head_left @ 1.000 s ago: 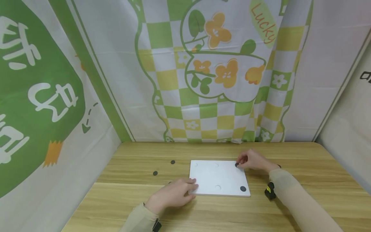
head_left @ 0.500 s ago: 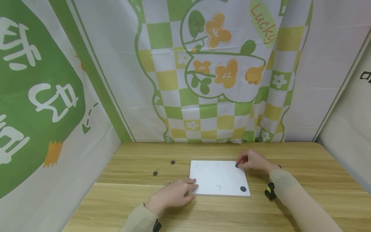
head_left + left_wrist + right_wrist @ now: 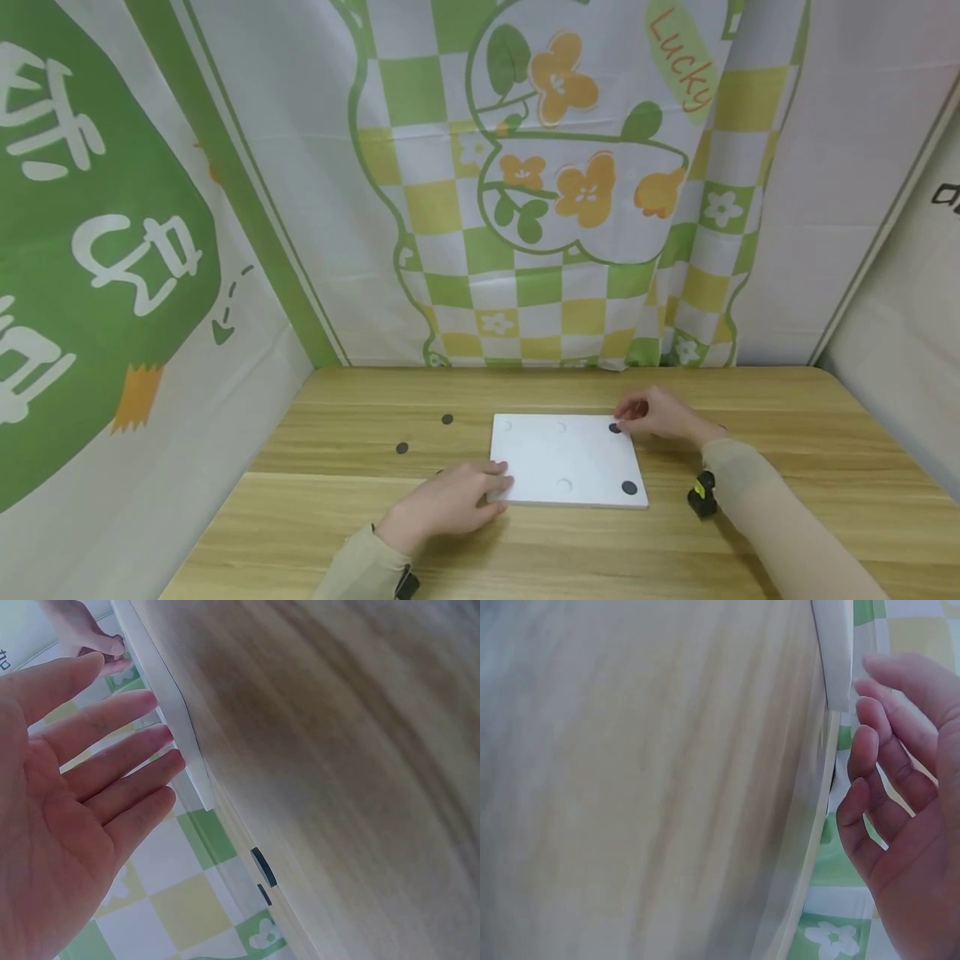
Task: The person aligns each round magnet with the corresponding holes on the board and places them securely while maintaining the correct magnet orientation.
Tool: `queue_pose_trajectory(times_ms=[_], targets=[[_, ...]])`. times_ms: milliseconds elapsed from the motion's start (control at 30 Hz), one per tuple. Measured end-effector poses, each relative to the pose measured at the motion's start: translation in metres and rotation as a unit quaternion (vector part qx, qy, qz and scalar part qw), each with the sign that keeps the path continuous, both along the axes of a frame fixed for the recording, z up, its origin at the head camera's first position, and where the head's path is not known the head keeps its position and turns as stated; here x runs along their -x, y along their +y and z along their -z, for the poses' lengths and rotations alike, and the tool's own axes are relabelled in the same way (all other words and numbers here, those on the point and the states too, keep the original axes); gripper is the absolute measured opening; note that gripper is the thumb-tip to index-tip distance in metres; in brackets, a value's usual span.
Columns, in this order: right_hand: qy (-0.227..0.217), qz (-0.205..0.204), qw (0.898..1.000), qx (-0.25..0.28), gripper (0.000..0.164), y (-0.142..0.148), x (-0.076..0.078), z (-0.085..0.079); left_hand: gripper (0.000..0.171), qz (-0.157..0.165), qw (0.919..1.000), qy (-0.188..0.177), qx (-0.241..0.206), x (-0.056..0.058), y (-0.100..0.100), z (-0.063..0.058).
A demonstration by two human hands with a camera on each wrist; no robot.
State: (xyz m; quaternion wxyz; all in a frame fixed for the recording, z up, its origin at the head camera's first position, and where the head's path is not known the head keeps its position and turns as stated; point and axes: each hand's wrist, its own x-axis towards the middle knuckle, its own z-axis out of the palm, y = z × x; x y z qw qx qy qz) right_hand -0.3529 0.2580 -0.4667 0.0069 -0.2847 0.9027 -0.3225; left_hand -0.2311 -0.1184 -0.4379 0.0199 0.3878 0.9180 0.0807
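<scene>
A white rectangular board (image 3: pixel 566 454) with shallow round recesses lies on the wooden table. Dark discs sit at its right side: one disc (image 3: pixel 629 488) in the near corner and another disc (image 3: pixel 615 428) in the far corner. My left hand (image 3: pixel 453 500) rests on the board's left edge, and the left wrist view shows its fingers fairly straight against the board's edge (image 3: pixel 178 712). Just over the far-right disc hovers my right hand (image 3: pixel 660 414). In the right wrist view this hand (image 3: pixel 911 765) has loosely bent fingers, thumb and forefinger apart, with nothing between them.
Two dark discs lie left of the board: a farther disc (image 3: pixel 447 419) and a nearer disc (image 3: pixel 402 448). Another disc is mostly hidden behind my left hand. A dark thing (image 3: pixel 723 427) barely shows behind my right wrist. A patterned curtain (image 3: pixel 555 308) hangs behind the table.
My right hand has let go of the far-right disc and shifted slightly up and right. That disc stays in the board's corner. The left hand has not moved.
</scene>
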Motion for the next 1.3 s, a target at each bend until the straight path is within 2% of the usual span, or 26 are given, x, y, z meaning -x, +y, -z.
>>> queue_pose_trajectory(times_ms=[133,500,1033,1300], targets=[[-0.009,0.010,1.000,0.005,0.017,0.004,-0.001,-0.001,0.036,0.001,1.0000,-0.003,0.001,0.000,0.000,-0.001],[0.013,0.030,0.999,0.007,0.017,0.019,-0.006,-0.005,0.035,-0.002,1.0000,-0.004,-0.009,0.001,0.000,-0.001],[0.042,0.047,0.998,0.016,0.016,0.048,-0.011,0.000,0.034,0.003,0.9999,0.007,-0.010,0.001,-0.001,0.002],[0.041,0.055,0.997,0.030,0.016,0.063,-0.016,-0.001,0.034,0.000,0.9999,0.001,-0.011,0.002,0.000,0.002]])
